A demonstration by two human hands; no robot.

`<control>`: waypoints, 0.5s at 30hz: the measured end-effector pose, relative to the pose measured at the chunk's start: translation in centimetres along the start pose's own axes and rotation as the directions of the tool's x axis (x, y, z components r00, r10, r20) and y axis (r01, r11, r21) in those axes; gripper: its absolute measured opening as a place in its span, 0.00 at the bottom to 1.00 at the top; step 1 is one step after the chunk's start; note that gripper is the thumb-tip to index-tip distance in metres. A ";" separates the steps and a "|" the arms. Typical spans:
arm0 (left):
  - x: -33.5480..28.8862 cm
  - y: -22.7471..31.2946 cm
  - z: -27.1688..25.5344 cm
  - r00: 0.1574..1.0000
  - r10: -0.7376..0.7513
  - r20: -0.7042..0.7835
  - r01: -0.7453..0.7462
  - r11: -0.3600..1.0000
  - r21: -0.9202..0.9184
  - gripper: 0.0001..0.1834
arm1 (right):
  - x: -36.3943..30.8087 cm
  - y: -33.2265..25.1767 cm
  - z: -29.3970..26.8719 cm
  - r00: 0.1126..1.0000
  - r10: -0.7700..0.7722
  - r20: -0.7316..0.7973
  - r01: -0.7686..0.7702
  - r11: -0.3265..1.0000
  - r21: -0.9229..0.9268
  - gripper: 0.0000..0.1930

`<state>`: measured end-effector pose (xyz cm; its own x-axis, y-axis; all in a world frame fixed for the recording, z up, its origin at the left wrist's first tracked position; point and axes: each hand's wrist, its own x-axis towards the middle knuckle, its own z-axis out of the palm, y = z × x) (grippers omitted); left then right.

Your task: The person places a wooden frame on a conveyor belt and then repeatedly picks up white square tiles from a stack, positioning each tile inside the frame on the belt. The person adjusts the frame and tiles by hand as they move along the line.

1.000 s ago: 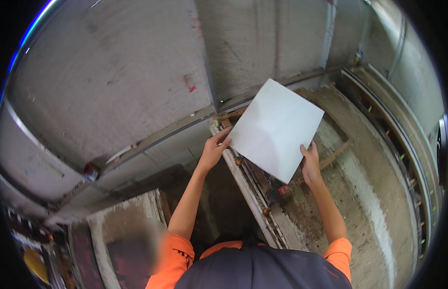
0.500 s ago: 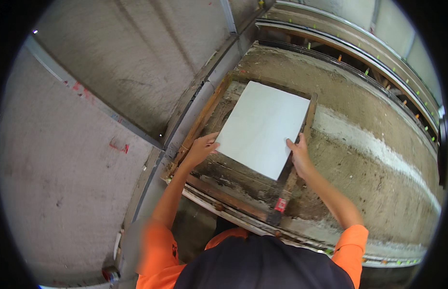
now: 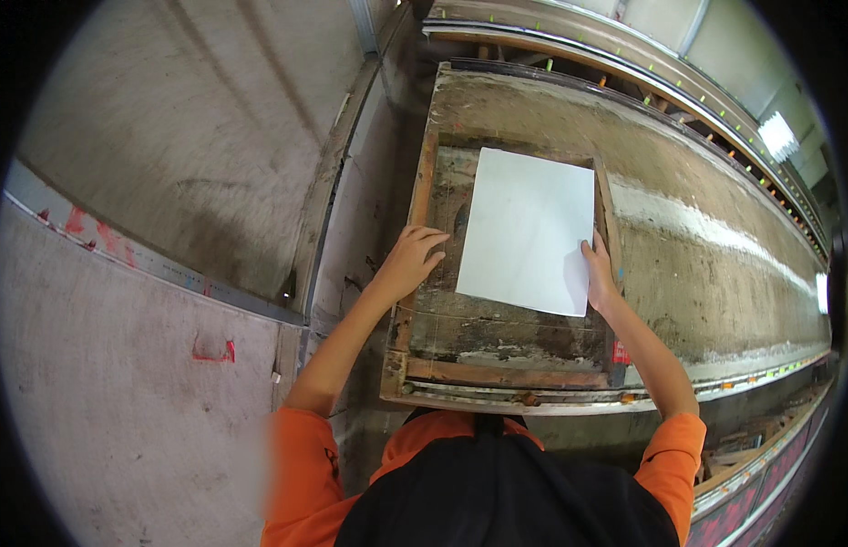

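Observation:
A white rectangular sheet (image 3: 526, 228), or a thin stack of them, lies inside a shallow wooden frame (image 3: 510, 374) on a long table. At its right edge is my right hand (image 3: 601, 272), with the thumb over the sheet's border and the fingers along the side. My left hand (image 3: 411, 263) hovers over the frame's left side, a small gap away from the sheet. Its fingers are apart and hold nothing. Whether there is one sheet or several I cannot tell.
The long table (image 3: 715, 301) is stained, with a pale streak along it, and stretches off to the right. Another long table (image 3: 624, 68) with small coloured pegs runs behind. A grey wall panel (image 3: 232, 137) stands to the left. A red tag (image 3: 621, 351) sits by the frame's near right corner.
My left hand has come off the sheet's left edge and opened. The sheet now lies straighter within the frame, with my right hand still at its right edge. My view has turned.

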<state>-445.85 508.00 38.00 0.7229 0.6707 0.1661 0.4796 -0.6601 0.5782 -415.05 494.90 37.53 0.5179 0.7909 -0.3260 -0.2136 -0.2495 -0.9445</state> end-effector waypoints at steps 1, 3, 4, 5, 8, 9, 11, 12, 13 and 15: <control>0.1 -0.5 0.3 0.999 0.040 -0.014 -0.040 0.998 0.055 0.18 | 0.8 1.1 -0.2 0.999 -0.041 -0.002 0.041 0.999 -0.009 0.27; 0.3 -1.3 0.8 0.994 0.106 -0.015 -0.102 0.979 0.176 0.19 | 0.9 1.9 0.2 0.997 -0.077 -0.018 0.076 0.997 -0.033 0.27; 0.3 -1.5 1.0 0.993 0.118 -0.014 -0.111 0.967 0.231 0.20 | 1.0 2.3 0.5 0.996 -0.085 -0.035 0.083 0.995 -0.057 0.27; 0.3 -1.9 1.2 0.991 0.133 -0.021 -0.121 0.952 0.281 0.20 | 0.9 2.4 1.0 0.994 -0.099 -0.052 0.094 0.992 -0.087 0.27; 0.3 -2.8 1.8 0.988 0.156 -0.009 -0.144 0.933 0.330 0.23 | 0.7 3.1 1.9 0.995 -0.068 -0.069 0.064 0.996 -0.060 0.27; 0.4 -3.0 2.0 0.987 0.160 -0.003 -0.150 0.932 0.331 0.24 | 0.9 3.3 1.9 0.995 -0.069 -0.074 0.064 0.995 -0.072 0.27; 0.3 -3.4 2.6 0.982 0.187 -0.025 -0.170 0.934 0.316 0.25 | 1.3 4.1 1.9 0.994 -0.069 -0.080 0.062 0.994 -0.093 0.26; 0.3 -3.5 2.7 0.979 0.199 -0.035 -0.179 0.934 0.310 0.25 | 1.5 4.3 1.8 0.994 -0.073 -0.086 0.064 0.993 -0.097 0.26; 0.3 -3.6 3.0 0.982 0.187 -0.024 -0.169 0.928 0.332 0.25 | 1.7 4.5 1.6 0.993 -0.076 -0.091 0.067 0.993 -0.101 0.26; 0.3 -3.1 3.0 0.988 0.151 0.006 -0.142 0.911 0.387 0.26 | 1.7 4.6 2.0 0.995 -0.053 -0.088 0.046 0.996 -0.078 0.26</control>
<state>-445.65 509.21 33.81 0.7903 0.5609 0.2465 0.5268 -0.8275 0.1940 -416.83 496.17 32.71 0.5993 0.7507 -0.2779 -0.1239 -0.2560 -0.9587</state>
